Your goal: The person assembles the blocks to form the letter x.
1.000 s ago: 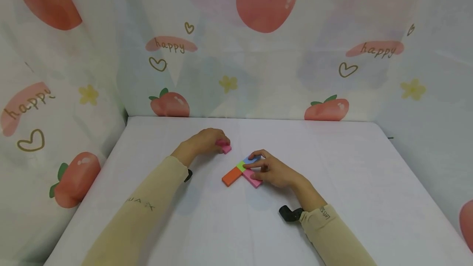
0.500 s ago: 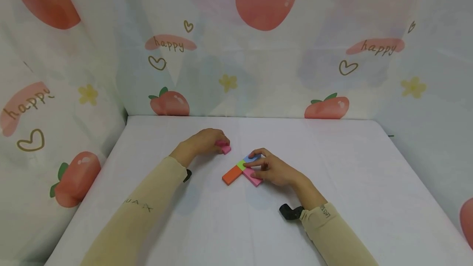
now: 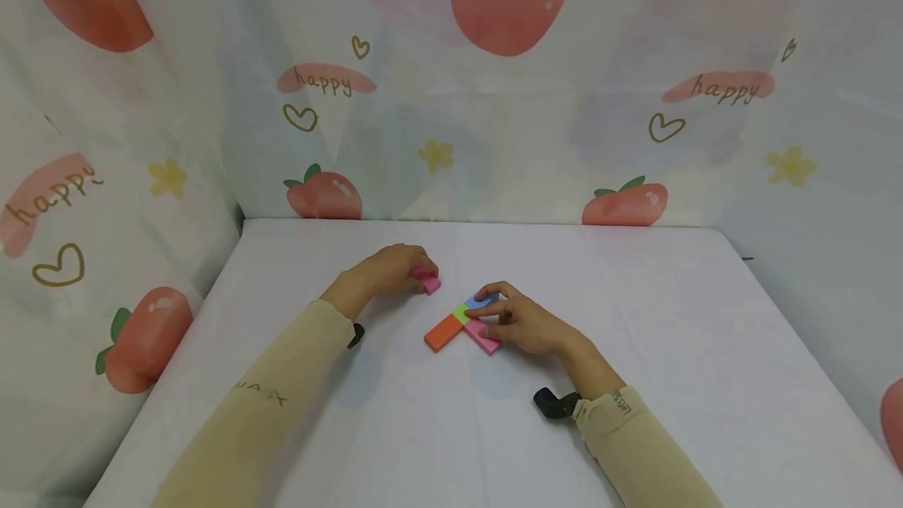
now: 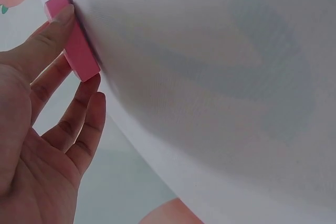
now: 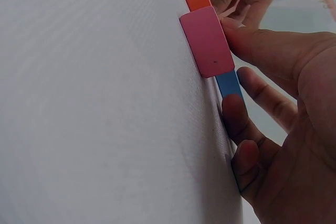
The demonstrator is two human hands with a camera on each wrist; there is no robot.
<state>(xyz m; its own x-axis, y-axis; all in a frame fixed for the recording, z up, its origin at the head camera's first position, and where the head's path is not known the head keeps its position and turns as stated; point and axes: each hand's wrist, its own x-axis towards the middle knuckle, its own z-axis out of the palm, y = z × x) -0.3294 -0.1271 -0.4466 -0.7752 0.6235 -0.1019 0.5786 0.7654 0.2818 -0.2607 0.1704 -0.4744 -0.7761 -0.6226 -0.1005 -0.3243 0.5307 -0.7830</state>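
Observation:
Blocks lie flat at mid-table: an orange block (image 3: 442,334), a small green block (image 3: 459,313) and a blue block (image 3: 476,302) in a slanting row, with a pink block (image 3: 487,343) branching off near the green one. Over these the right hand (image 3: 531,324) is spread, its thumb on the pink block and other fingers on the green and blue ones. Farther back and left, the left hand (image 3: 386,271) pinches another pink block (image 4: 79,45) between thumb and fingers, low at the tabletop. That hand partly hides this block in the head view.
A white cloth covers the table (image 3: 395,429). Printed curtains (image 3: 508,116) stand along its back and sides. Black wrist cameras (image 3: 555,404) sit at both sleeves.
The view has shifted very slightly. Both hands and all the blocks keep their places.

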